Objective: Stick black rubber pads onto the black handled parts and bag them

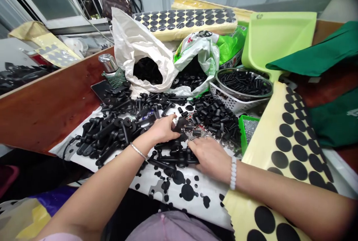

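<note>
My left hand (165,129), with a silver bangle on its wrist, is closed by thumb and fingers around a black part (181,124) over the middle of the worktop. Just right of it, my right hand (208,155), wearing a pale beaded bracelet, has its fingertips down among black parts; what they hold is hidden. Black handle-like parts (112,133) lie heaped on the left, more of them (170,159) sit in front of my hands, and short black cylinders (214,114) are piled behind my right hand.
At the back stand a white sack (128,43), a green-and-white bag (211,51) and a steel bowl of screws (243,82). A green box (242,133), a yellow sheet with black discs (279,140) and a green dustpan (279,40) are on the right. A wooden board (56,103) edges the left.
</note>
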### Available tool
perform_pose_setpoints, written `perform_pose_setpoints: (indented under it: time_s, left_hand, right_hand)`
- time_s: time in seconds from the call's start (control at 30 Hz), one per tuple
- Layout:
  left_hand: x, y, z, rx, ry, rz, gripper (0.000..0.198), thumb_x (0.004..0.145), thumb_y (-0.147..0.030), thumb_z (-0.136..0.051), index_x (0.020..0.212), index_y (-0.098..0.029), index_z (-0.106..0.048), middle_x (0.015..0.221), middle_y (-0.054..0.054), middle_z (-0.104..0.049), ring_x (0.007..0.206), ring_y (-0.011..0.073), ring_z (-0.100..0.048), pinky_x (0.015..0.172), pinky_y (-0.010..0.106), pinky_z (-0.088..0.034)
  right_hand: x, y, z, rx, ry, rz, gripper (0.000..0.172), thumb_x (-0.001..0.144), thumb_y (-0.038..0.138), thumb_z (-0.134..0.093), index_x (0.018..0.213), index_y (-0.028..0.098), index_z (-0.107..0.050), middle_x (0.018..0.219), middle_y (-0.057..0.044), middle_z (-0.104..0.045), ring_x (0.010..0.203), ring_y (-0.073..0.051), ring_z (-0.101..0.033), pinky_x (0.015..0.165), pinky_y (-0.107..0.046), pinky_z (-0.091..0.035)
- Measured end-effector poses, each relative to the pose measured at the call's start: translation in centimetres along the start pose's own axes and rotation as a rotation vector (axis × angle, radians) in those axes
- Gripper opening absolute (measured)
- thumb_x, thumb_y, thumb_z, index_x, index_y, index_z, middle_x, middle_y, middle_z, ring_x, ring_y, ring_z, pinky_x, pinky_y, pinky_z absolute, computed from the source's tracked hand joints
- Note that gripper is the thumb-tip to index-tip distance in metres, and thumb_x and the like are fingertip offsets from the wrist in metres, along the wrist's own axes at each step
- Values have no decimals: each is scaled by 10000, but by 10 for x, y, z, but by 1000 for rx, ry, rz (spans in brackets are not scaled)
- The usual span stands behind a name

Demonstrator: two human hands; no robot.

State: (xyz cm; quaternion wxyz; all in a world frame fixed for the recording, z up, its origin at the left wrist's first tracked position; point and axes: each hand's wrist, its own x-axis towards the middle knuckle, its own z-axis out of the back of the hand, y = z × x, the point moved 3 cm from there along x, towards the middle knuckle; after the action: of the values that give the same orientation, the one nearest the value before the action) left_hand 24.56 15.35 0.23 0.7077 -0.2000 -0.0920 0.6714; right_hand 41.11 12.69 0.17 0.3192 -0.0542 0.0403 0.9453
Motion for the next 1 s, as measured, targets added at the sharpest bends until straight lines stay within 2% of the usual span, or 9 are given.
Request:
perform_pose_setpoints:
  time_s: [0.2,0.33,0.43,0.5,0.57,0.63,0.77,0.87,1.0]
  left_hand:
    - [3,-18,1,110,91,29,414,610,-479,-669,891,-178,-624,849,87,-683,930,307,-608,854,395,-420]
    - [4,-35,-7,182,74,22,505,546,-384,-733,958,-130,-592,929,156,-673,1040,374,-542,961,509,-306]
    - [4,-45,-16,173,23,4,459,560,-217,-710,983,-104,-572,908,165,-674,1044,365,-545,1013,529,-218]
    - [4,-45,-18,118,-2,-8,402,561,-173,-699,942,-124,-579,852,126,-679,996,339,-576,1035,526,-185]
    - [4,-39,-16,27,-23,-6,315,572,-186,-698,865,-155,-590,777,76,-673,924,316,-605,1032,529,-207]
    - [5,-30,-10,-102,-48,0,245,594,-227,-698,811,-173,-597,728,47,-656,866,299,-620,994,515,-290]
    - [7,-11,4,-456,-122,-12,302,680,-293,-662,944,-163,-592,838,54,-665,816,234,-628,810,384,-471]
    - [8,-5,11,-731,-185,-43,355,726,-294,-626,1037,-143,-544,975,68,-654,850,179,-616,763,301,-492]
    - [6,-5,19,-1014,-214,-69,350,704,-287,-645,1007,-142,-545,984,55,-640,854,147,-603,739,259,-485]
  right_hand:
    - [-20,-28,20,-12,27,-83,179,705,88,-625,857,164,-571,859,-60,-638,808,-241,-599,704,-338,-414]
    - [-31,-54,31,54,17,-196,253,700,78,-596,931,179,-581,876,-43,-642,783,-233,-603,664,-320,-428]
    - [-37,-72,34,216,-58,-258,305,736,142,-577,1035,201,-570,904,-32,-647,759,-222,-604,626,-304,-437]
    - [-39,-83,33,368,-112,-277,305,754,195,-558,1059,208,-563,849,-18,-643,710,-208,-598,605,-296,-443]
    - [-42,-89,31,554,-151,-278,281,760,255,-557,1037,207,-571,792,-7,-631,659,-197,-583,574,-289,-445]
    - [-44,-92,31,777,-178,-283,280,748,324,-595,999,201,-580,787,-9,-629,656,-197,-581,560,-285,-454]
    - [-47,-89,33,1167,-163,-330,348,699,406,-681,947,180,-584,736,-20,-633,648,-205,-594,570,-291,-482]
    - [-45,-81,37,1274,-138,-270,301,718,414,-681,864,166,-592,727,-42,-635,680,-208,-596,610,-294,-491]
    - [-39,-69,37,1362,-97,-225,285,740,403,-683,881,176,-585,735,-31,-635,705,-195,-588,633,-275,-493]
